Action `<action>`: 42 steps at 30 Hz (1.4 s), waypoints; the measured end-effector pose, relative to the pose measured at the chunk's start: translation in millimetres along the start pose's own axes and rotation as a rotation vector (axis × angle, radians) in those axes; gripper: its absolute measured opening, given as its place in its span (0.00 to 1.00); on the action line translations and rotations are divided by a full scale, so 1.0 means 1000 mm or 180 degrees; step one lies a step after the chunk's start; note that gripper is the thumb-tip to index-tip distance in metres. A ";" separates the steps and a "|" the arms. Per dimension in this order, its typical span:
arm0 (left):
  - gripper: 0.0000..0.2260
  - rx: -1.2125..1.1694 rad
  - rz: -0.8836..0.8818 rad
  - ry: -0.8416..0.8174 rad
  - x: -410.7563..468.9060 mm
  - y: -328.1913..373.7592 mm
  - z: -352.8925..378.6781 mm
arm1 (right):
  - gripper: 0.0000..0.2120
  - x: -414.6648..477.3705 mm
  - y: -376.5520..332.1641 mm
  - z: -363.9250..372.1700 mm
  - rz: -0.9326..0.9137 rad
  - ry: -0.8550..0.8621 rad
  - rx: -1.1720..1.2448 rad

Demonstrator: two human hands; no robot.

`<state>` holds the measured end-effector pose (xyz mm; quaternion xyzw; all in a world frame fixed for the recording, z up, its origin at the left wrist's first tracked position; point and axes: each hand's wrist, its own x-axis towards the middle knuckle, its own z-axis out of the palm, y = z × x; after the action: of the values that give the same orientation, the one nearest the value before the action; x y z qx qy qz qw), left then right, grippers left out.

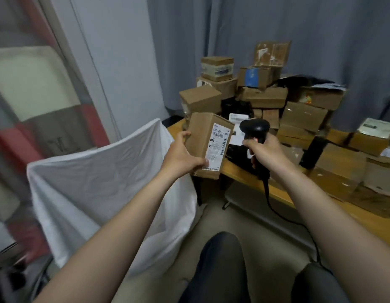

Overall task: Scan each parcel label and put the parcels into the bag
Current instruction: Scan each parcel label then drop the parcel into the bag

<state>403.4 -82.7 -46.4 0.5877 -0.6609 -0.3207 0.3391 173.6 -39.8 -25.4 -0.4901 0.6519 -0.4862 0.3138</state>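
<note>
Left hand grip clamped on cardboard parcel at the worktop corner, right hand grip clamped on black scanner over the worktop, white bag left of the worktop

Position: head-worn, above and behind the left grip and right grip.
Facing: forward and down, toward the yellow-brown wooden surface beyond them.
Nearness: close, wide-angle.

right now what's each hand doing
Left hand: grips the parcel.
Right hand: grips the scanner.
</note>
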 end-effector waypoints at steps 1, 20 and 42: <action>0.48 0.0153 -0.0036 0.0045 -0.004 -0.009 -0.007 | 0.05 -0.001 0.000 0.008 -0.0018 -0.0045 -0.0046; 0.42 0.2809 -0.1643 -0.0286 -0.012 -0.174 -0.037 | 0.12 -0.002 0.019 0.061 0.0148 -0.0480 -0.0140; 0.28 0.2382 0.0463 -0.0567 0.056 0.039 0.082 | 0.04 -0.007 0.002 -0.090 0.0327 0.0550 0.0225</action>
<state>309.0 -132.6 -56.5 0.5923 -0.7989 -0.0825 0.0644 95.2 -3.7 2.3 -0.4008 0.6832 -0.5327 0.2981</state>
